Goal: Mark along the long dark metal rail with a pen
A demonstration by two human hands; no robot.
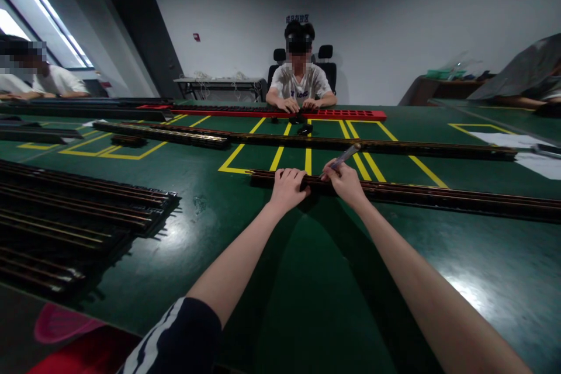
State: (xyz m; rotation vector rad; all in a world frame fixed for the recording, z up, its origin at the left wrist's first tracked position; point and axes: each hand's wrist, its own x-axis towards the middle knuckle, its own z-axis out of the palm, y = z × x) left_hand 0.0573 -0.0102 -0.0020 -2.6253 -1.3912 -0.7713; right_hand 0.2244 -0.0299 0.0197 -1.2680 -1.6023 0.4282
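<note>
Head view: hands point(287, 188) on dark strip point(438, 194)

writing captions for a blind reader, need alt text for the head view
The person's left hand rests on a long dark rail on a green table, while the right hand holds a pen-like tool over it. Opposite, a seated person works at a red tray.

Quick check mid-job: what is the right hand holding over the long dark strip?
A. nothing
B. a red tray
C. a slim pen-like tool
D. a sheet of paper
C: the right hand pinches a slim pen-like tool above the long dark strip, while the left hand rests on that strip.
</note>
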